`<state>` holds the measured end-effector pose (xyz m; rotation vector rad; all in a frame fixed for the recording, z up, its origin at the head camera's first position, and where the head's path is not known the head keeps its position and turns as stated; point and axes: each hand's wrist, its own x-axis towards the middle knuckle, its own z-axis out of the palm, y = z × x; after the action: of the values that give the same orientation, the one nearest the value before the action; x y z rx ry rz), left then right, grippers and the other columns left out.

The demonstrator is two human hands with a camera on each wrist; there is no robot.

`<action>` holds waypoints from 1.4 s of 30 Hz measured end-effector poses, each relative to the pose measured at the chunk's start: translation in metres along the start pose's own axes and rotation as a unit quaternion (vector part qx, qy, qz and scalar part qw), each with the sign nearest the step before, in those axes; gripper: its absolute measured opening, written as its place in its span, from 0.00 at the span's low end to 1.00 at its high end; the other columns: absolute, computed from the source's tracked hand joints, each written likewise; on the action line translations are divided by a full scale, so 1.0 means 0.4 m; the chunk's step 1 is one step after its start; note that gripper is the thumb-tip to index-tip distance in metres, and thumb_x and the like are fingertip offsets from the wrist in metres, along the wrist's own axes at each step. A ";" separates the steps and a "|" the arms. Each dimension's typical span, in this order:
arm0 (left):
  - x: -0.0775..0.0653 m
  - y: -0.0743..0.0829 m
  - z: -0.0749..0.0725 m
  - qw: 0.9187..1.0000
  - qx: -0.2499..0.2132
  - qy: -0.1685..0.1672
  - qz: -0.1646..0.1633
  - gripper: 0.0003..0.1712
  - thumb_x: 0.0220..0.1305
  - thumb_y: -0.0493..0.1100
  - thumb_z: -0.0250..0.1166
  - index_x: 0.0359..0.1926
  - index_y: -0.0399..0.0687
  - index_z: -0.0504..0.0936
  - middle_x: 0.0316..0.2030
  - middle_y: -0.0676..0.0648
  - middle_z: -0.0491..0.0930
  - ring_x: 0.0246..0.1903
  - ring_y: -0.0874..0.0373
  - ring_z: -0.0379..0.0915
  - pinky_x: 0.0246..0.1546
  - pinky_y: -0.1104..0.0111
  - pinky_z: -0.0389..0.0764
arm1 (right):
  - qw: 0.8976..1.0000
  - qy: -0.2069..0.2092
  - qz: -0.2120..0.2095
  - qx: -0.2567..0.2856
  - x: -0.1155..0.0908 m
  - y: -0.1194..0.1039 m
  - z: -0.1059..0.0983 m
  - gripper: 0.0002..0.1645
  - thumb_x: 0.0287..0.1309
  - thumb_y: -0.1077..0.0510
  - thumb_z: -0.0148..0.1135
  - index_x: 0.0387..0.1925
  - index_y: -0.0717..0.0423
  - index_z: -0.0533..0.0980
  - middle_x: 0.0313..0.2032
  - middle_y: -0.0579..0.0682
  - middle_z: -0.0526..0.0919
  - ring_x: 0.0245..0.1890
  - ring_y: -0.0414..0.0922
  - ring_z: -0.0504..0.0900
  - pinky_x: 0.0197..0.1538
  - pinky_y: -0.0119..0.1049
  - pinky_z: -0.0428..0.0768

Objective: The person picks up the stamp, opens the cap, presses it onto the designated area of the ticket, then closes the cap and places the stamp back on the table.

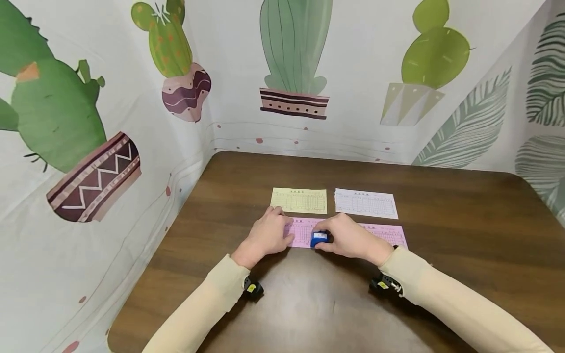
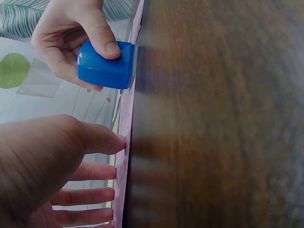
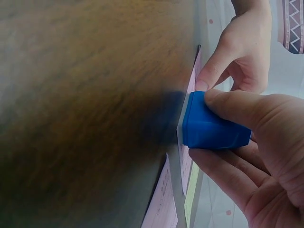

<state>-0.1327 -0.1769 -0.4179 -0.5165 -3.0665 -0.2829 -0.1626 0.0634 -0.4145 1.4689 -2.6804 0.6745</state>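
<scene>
My right hand (image 1: pixel 346 236) grips a blue stamp (image 1: pixel 319 238) between thumb and fingers. The stamp stands upright at the right part of a pink printed slip (image 1: pixel 302 233); in the right wrist view its pale base (image 3: pixel 183 118) meets the paper. My left hand (image 1: pixel 267 231) rests on the left end of that same slip, its thumb and fairly straight fingers pressing the paper to the table. A second pink slip (image 1: pixel 390 234) lies to the right, partly covered by my right hand and wrist.
Behind the pink slips lie a yellow printed slip (image 1: pixel 304 201) and, right of it, a white one (image 1: pixel 366 203). All are on a brown wooden table (image 1: pixel 463 235). A white wall covering with cactus prints (image 1: pixel 293 54) stands along the table's back and left side.
</scene>
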 end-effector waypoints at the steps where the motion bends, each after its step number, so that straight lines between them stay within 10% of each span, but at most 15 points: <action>1: -0.001 0.001 0.000 1.000 -0.001 -0.004 -0.001 0.21 0.65 0.52 0.74 0.54 0.46 0.90 0.49 0.42 0.82 0.54 0.45 0.75 0.54 0.52 0.87 | 1.000 -0.005 0.002 0.002 -0.002 0.000 0.001 0.11 0.58 0.53 0.80 0.41 0.52 0.88 0.36 0.42 0.92 0.31 0.31 0.81 0.40 0.31 0.86; 42: 0.000 0.001 0.004 1.000 0.004 0.004 0.007 0.21 0.63 0.51 0.75 0.52 0.45 0.91 0.47 0.42 0.82 0.51 0.46 0.75 0.52 0.54 0.87 | 0.999 -0.003 0.028 0.015 -0.003 -0.005 0.001 0.13 0.56 0.52 0.82 0.40 0.52 0.89 0.35 0.43 0.92 0.29 0.30 0.81 0.38 0.29 0.85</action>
<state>-0.1328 -0.1762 -0.4194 -0.5342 -3.0530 -0.2722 -0.1605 0.0632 -0.4143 1.4095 -2.7384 0.7168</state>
